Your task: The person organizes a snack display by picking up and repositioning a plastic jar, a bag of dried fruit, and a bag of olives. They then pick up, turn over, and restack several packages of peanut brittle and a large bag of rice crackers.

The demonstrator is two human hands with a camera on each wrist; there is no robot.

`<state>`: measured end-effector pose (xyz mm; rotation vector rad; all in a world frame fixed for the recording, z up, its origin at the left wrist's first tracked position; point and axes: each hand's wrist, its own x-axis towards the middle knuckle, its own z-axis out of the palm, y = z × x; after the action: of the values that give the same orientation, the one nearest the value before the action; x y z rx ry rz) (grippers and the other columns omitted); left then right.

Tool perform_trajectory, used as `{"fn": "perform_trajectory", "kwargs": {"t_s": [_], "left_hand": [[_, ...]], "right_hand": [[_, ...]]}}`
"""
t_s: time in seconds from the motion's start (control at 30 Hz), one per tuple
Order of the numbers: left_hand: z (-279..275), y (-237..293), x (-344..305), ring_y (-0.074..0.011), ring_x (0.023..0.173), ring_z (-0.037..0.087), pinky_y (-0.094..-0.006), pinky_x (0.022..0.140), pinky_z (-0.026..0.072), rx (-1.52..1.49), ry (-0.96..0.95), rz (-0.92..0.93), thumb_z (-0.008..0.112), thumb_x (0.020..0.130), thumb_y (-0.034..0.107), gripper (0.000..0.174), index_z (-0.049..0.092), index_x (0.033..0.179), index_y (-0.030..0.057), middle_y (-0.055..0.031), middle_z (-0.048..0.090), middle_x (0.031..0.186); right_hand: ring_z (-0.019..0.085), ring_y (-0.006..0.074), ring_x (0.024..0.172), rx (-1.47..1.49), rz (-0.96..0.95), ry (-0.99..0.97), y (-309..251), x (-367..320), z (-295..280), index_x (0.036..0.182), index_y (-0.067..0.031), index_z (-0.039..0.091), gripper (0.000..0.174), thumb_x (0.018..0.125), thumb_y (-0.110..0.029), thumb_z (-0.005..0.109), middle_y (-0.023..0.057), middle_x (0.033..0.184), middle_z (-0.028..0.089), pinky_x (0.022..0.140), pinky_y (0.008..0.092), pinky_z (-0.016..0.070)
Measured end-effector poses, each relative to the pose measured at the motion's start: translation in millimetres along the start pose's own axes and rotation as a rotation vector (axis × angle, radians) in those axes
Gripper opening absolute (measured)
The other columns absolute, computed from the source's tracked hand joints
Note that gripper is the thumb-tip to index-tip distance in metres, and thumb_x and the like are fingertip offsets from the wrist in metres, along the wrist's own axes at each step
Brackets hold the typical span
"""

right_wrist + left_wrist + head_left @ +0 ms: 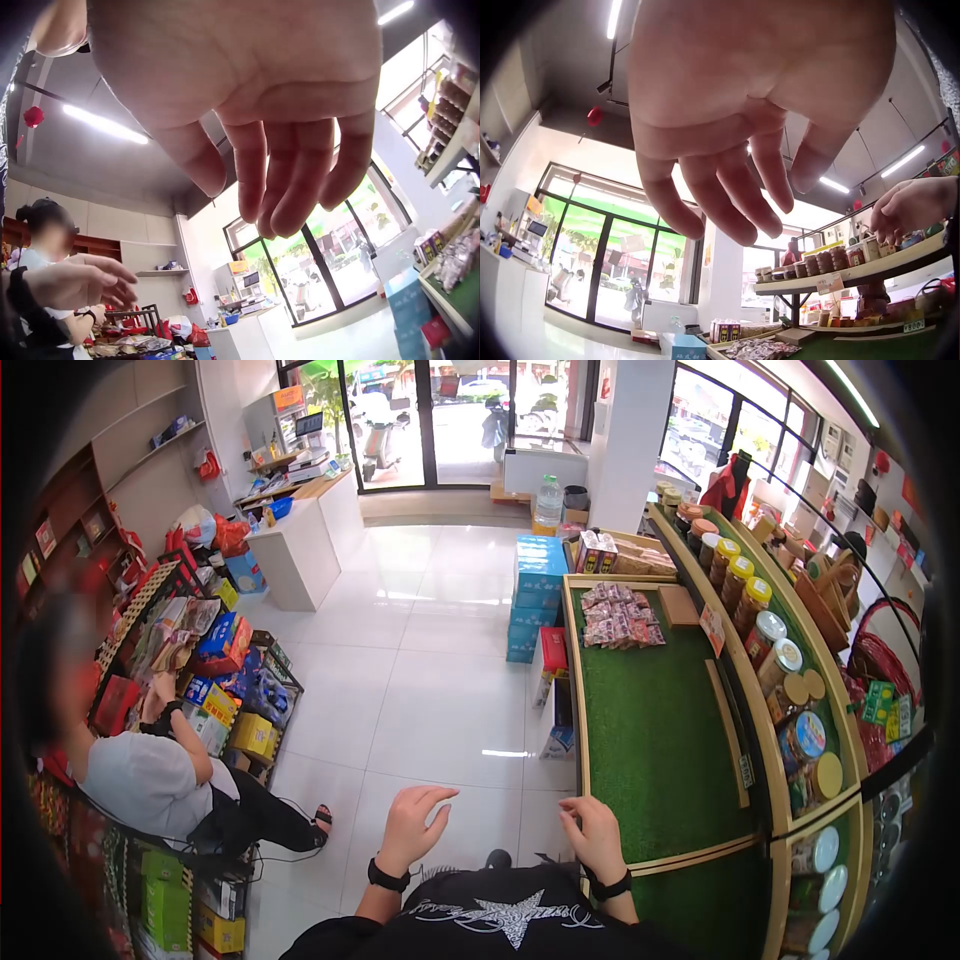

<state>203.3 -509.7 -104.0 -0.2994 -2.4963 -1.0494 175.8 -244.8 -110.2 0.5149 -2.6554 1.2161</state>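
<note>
Both hands hang in the air in front of the black shirt, apart from each other, with nothing held. My left hand (415, 826) is over the tiled floor, fingers loosely bent and pointing inward. Beside the green-lined display table's left edge is my right hand (595, 830), its fingers relaxed and slightly bent. In the left wrist view the left hand (742, 112) has its fingers spread a little; in the right wrist view the right hand (262, 112) looks similar. Small packaged snacks (618, 616) lie at the far end of the display table (650, 740).
A person (160, 780) in a grey shirt handles goods at a shelf on the left. Blue boxes (538, 575) are stacked by the table. Jars (785, 660) line the right shelf. A white counter (300, 550) and glass doors (430, 430) stand ahead, beyond the tiled floor (400, 690).
</note>
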Motion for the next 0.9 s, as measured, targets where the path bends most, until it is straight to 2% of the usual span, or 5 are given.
{"fn": "perform_trajectory", "kwargs": {"t_s": [0.2, 0.43, 0.73, 0.83, 0.9], "left_hand": [[31, -21, 16, -0.023, 0.081, 0.055, -0.0327, 0.073, 0.0418, -0.031, -0.073, -0.06, 0.056, 0.07, 0.007, 0.019, 0.061, 0.089, 0.0078, -0.0059, 0.061, 0.085], [44, -52, 76, -0.0218, 0.078, 0.056, -0.0322, 0.073, 0.0418, -0.062, -0.093, -0.049, 0.055, 0.072, 0.008, 0.021, 0.06, 0.092, 0.0079, -0.0044, 0.061, 0.082], [30, -119, 185, -0.0212, 0.079, 0.056, -0.0328, 0.073, 0.0417, -0.11, -0.073, 0.044, 0.055, 0.072, 0.007, 0.026, 0.057, 0.098, 0.0096, -0.0026, 0.061, 0.082], [17, -141, 223, -0.0215, 0.08, 0.056, -0.033, 0.074, 0.0415, -0.059, -0.03, 0.08, 0.056, 0.072, 0.007, 0.027, 0.056, 0.098, 0.01, -0.0024, 0.061, 0.083], [4, -151, 237, -0.023, 0.083, 0.057, -0.0335, 0.075, 0.0421, -0.029, -0.034, 0.059, 0.055, 0.071, 0.005, 0.028, 0.056, 0.099, 0.0067, -0.0055, 0.061, 0.085]], "right_hand": [[0.056, 0.0226, 0.07, 0.055, 0.103, -0.058, 23, 17, 1, 0.085, -0.0021, 0.058, 0.015, 0.073, -0.011, 0.056, 0.0096, 0.077, 0.057, 0.064, 0.0317, 0.0427], [0.056, 0.0229, 0.07, 0.055, 0.152, -0.038, 44, 57, 16, 0.085, -0.0019, 0.058, 0.015, 0.073, -0.01, 0.056, 0.0103, 0.077, 0.057, 0.064, 0.0318, 0.0429], [0.056, 0.0233, 0.07, 0.098, 0.178, 0.055, 26, 174, 47, 0.084, -0.0008, 0.058, 0.013, 0.074, -0.007, 0.055, 0.0106, 0.077, 0.057, 0.063, 0.0314, 0.0431], [0.056, 0.0241, 0.07, 0.074, 0.111, 0.055, 30, 212, 68, 0.085, -0.0016, 0.058, 0.013, 0.073, -0.009, 0.056, 0.0113, 0.077, 0.056, 0.064, 0.0317, 0.0428], [0.055, 0.0245, 0.07, 0.042, 0.092, 0.032, 34, 234, 81, 0.086, -0.0025, 0.058, 0.015, 0.073, -0.01, 0.057, 0.0112, 0.078, 0.055, 0.064, 0.0319, 0.0425]]}}
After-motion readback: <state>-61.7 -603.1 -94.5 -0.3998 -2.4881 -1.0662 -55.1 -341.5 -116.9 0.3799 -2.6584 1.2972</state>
